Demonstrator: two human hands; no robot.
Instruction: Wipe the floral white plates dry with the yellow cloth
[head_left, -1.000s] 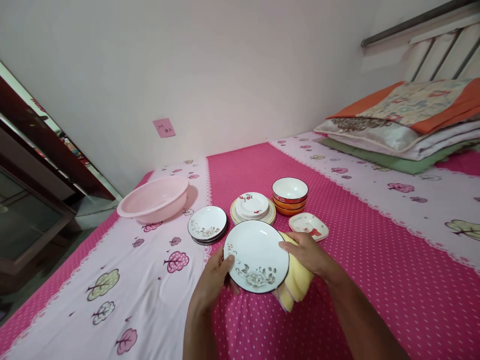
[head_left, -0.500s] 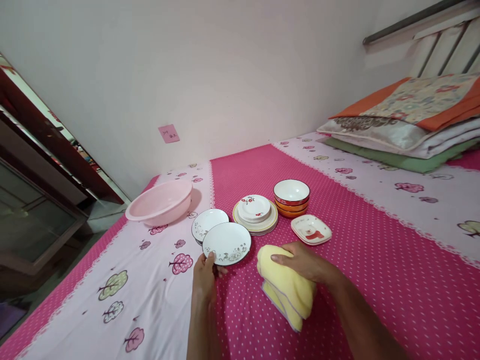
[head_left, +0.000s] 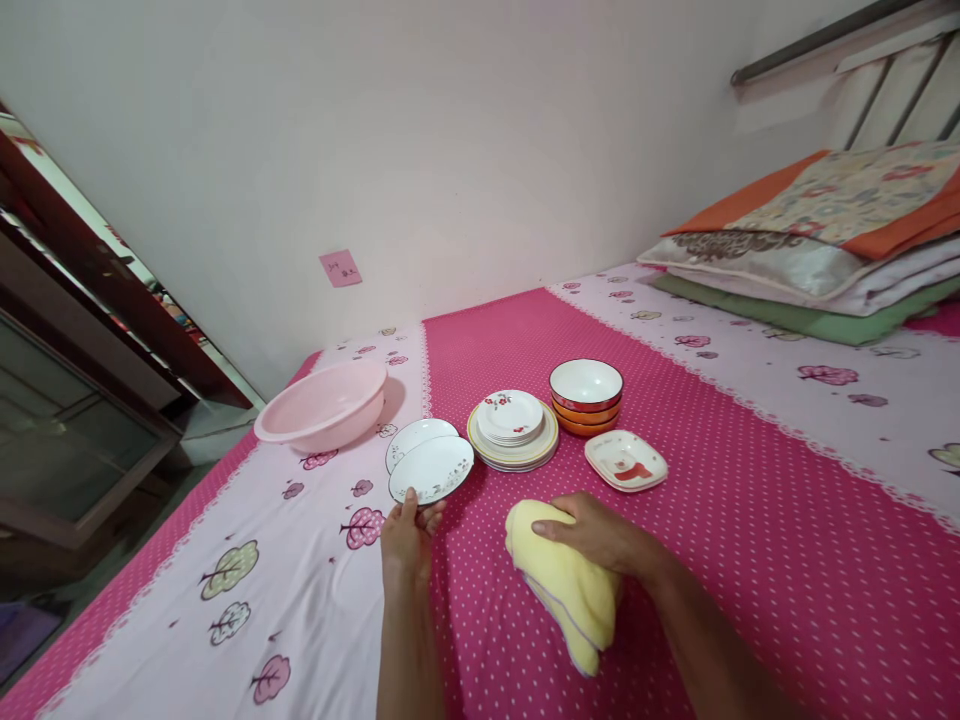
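Observation:
Pinched at its near edge, a white floral plate (head_left: 433, 470) with a dark rim is in my left hand (head_left: 409, 525), thumb on top and fingers beneath. It tilts over a similar plate (head_left: 411, 435), covering part of it. My right hand (head_left: 596, 535) grips a folded yellow towel (head_left: 566, 580) above the pink bedspread, to the right of the held plate. Beyond the hands sits a stack of white plates (head_left: 511, 418), smaller flowered ones on wider yellow-rimmed ones. Square dishes (head_left: 626, 462) with a red print lie beyond my right hand.
Several orange and red bowls (head_left: 586, 390) are stacked behind the square dishes. A pink basin (head_left: 322, 405) stands at the left near the wall. Folded bedding and pillows (head_left: 810, 240) lie at the far right. A pink note (head_left: 340, 268) is stuck on the wall.
My left hand has moved the held plate left and away from me, further over the other floral plate, tilting it more. The towel and my right hand have shifted slightly left.

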